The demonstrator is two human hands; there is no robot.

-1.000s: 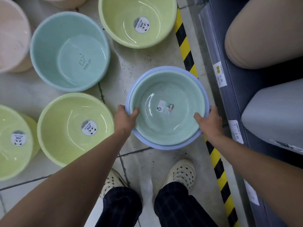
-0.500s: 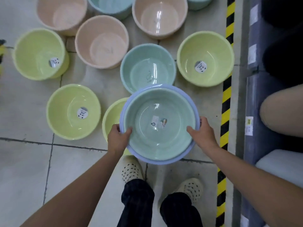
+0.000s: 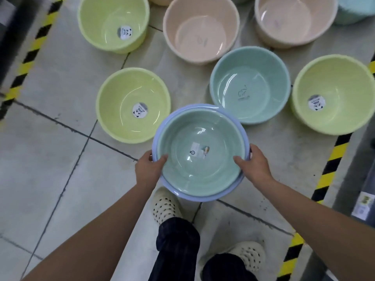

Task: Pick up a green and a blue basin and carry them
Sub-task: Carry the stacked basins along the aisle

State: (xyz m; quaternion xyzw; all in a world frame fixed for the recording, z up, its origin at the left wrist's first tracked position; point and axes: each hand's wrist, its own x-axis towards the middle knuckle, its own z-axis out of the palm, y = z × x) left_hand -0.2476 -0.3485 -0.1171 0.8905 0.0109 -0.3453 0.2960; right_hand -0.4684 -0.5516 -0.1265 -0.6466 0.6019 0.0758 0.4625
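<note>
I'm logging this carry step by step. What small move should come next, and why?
Probably step off, keeping both level: the green basin sits nested in the blue basin, left hand and right hand grip opposite sides, and the pair is clear of the floor. Steer around the yellow-green basin ahead.

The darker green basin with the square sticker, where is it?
Head view, middle: the green basin sits nested inside the blue basin, held between the left hand and right hand, just below the teal basin on the floor.
</note>
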